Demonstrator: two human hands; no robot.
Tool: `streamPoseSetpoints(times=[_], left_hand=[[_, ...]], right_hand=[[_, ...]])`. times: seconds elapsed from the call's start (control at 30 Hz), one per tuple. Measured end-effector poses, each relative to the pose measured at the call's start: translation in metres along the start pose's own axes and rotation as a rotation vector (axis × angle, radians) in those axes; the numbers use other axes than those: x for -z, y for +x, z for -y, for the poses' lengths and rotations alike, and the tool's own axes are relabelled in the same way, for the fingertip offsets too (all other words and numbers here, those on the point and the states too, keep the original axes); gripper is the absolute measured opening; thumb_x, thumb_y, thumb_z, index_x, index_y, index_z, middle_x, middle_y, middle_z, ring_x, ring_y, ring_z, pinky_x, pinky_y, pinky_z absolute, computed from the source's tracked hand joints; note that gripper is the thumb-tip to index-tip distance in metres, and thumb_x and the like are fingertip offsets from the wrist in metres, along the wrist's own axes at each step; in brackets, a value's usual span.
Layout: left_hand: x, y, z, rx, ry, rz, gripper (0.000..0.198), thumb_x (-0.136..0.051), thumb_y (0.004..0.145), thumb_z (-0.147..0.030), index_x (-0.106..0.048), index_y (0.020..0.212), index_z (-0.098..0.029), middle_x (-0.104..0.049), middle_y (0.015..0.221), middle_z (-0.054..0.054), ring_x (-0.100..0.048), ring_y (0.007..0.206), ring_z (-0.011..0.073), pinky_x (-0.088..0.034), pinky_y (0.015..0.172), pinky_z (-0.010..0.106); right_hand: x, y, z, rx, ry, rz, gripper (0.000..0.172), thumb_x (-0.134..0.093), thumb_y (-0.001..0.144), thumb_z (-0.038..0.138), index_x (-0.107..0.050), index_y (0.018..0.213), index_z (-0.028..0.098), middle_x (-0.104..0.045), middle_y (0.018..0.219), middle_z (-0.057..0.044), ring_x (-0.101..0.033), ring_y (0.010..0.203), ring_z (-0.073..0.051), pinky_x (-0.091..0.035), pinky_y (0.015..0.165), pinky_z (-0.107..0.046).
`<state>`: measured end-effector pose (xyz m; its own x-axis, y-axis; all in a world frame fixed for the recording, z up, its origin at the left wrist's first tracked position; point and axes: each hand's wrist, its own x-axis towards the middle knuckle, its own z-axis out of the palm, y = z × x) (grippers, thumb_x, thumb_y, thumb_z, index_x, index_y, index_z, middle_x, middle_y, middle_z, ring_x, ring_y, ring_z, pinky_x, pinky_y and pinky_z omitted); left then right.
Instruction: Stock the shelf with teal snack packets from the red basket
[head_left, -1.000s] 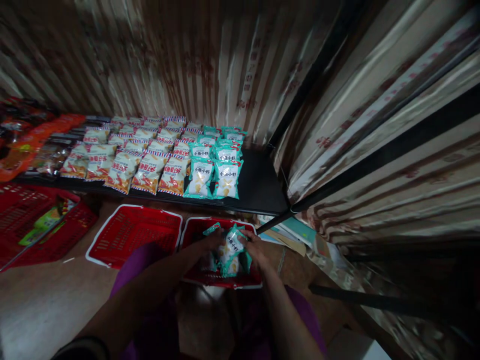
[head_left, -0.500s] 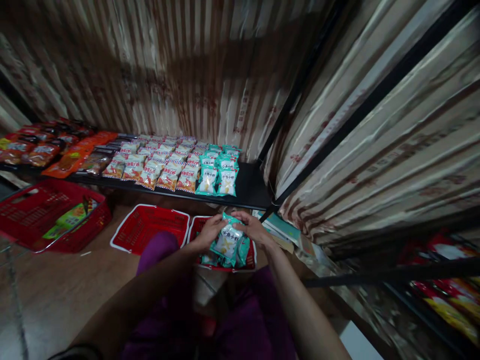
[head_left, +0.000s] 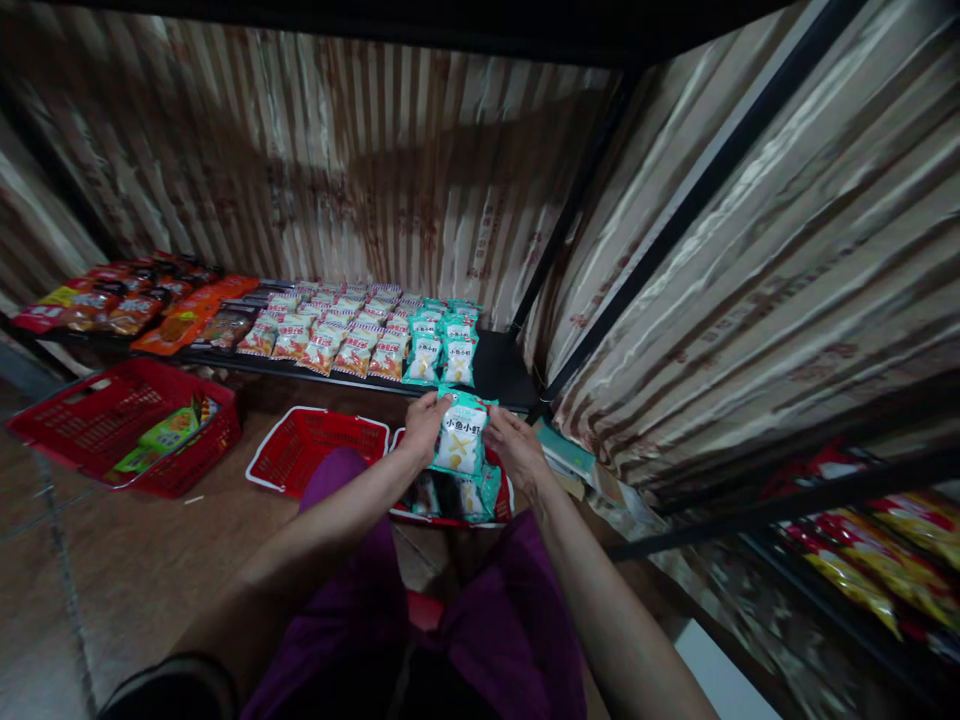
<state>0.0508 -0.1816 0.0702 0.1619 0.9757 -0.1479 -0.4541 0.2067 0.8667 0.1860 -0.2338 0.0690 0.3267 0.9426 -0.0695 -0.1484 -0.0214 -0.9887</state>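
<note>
A teal-and-white snack bag (head_left: 460, 440) is held upright between my hands, its printed front facing me. My left hand (head_left: 424, 428) grips the bag's left edge, thumb near the top corner. On the other side, my right hand (head_left: 511, 440) pinches the right edge. Below the bag, a red basket (head_left: 442, 520) holds more teal snack bags (head_left: 478, 497). Just beyond my hands, matching teal bags (head_left: 458, 358) stand in two columns on the black shelf (head_left: 499, 378).
Left of the teal bags, the shelf carries rows of orange-and-white snack bags (head_left: 324, 345) and orange packets (head_left: 191, 315). A red basket (head_left: 315, 440) and another with green packets (head_left: 127, 420) rest on the floor. A black shelf post (head_left: 637, 290) rises to the right, beside books (head_left: 568, 452).
My hands have lifted the snack bag up from the basket toward the shelf edge. The view has shifted, so the shelf's upper bar now shows at the top.
</note>
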Motion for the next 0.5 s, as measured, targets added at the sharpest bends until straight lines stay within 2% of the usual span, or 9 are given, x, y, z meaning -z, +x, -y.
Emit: streamPoseSetpoints(times=[0.1, 0.27, 0.37, 0.5], left_hand=[[-0.001, -0.011, -0.004, -0.012, 0.029, 0.029, 0.039, -0.074, 0.053, -0.047, -0.062, 0.072, -0.014, -0.058, 0.060, -0.003, -0.050, 0.055, 0.0097, -0.038, 0.054, 0.022], [-0.003, -0.024, -0.014, -0.071, 0.091, 0.040, 0.037, -0.073, 0.056, -0.047, -0.063, 0.071, -0.015, -0.056, 0.058, -0.003, -0.050, 0.056, 0.0103, -0.038, 0.055, 0.021], [-0.001, -0.027, -0.021, -0.130, 0.129, 0.053, 0.031, -0.071, 0.060, -0.044, -0.061, 0.066, -0.015, -0.053, 0.056, -0.004, -0.048, 0.058, 0.0099, -0.038, 0.056, 0.021], [0.004, -0.030, -0.031, -0.200, 0.167, 0.101, 0.027, -0.067, 0.064, -0.040, -0.056, 0.058, -0.015, -0.047, 0.054, -0.006, -0.042, 0.056, 0.0079, -0.034, 0.056, 0.020]], right_hand=[[-0.004, -0.005, 0.005, -0.002, 0.073, -0.090, 0.042, -0.077, 0.055, 0.050, -0.067, 0.081, 0.019, -0.069, 0.073, -0.001, -0.061, 0.065, -0.013, -0.048, 0.060, -0.024], [-0.009, -0.009, 0.020, 0.015, 0.080, -0.167, 0.042, -0.081, 0.048, 0.045, -0.068, 0.078, 0.019, -0.068, 0.069, 0.001, -0.059, 0.058, -0.012, -0.046, 0.055, -0.024], [-0.011, -0.011, 0.027, 0.049, 0.032, -0.185, 0.041, -0.079, 0.048, 0.047, -0.068, 0.076, 0.019, -0.066, 0.067, 0.001, -0.056, 0.055, -0.011, -0.042, 0.051, -0.023], [-0.013, -0.013, 0.034, 0.076, -0.018, -0.184, 0.040, -0.079, 0.048, 0.047, -0.068, 0.075, 0.018, -0.065, 0.067, 0.001, -0.055, 0.058, -0.011, -0.040, 0.053, -0.023]])
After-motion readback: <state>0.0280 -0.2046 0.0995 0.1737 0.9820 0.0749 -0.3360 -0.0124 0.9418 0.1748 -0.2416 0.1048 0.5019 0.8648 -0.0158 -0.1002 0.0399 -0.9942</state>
